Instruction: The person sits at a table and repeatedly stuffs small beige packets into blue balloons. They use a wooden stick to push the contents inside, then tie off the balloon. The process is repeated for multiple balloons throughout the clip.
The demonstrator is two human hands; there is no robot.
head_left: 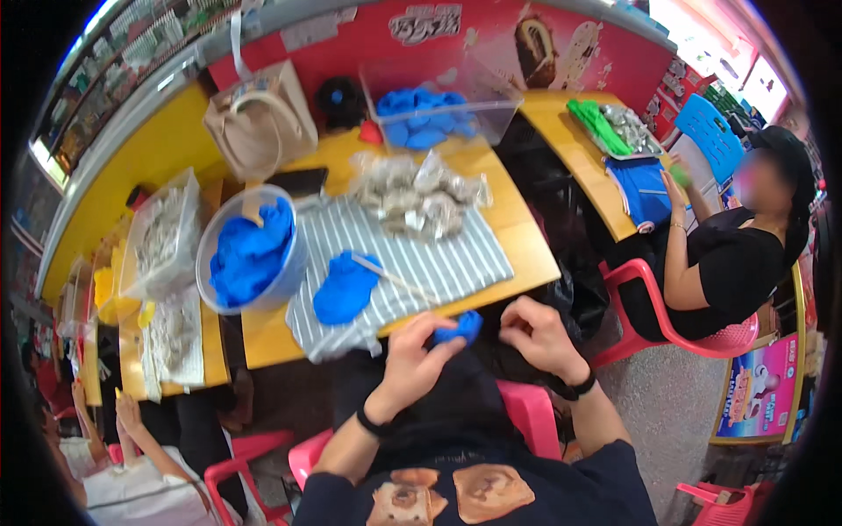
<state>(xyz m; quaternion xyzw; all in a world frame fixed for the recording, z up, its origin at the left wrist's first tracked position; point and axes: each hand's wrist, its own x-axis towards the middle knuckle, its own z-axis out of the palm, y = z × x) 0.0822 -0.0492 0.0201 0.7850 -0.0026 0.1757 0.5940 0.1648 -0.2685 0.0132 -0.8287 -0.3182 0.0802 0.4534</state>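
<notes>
My left hand [419, 352] is closed, pinching a small lump of blue modelling clay [460, 328] just off the table's front edge. To its right, my right hand [537, 335] is apart from the lump, its fingers loosely bent and nothing visible between them. A larger flattened mass of blue clay [346, 291] lies on a grey-and-white striped cloth [469, 263] in front of me. A thin pale stick [395, 279] rests partly on that mass and points toward my hands. Behind it, several clear bags of greyish contents [421, 195] are heaped on the cloth.
A round clear tub [207, 263] of blue clay stands left of the cloth. Farther back are a clear bin [500, 118] with blue pieces and a beige handbag [263, 131]. On the right, a person [732, 237] sits at another table [570, 167]; people also work at lower left.
</notes>
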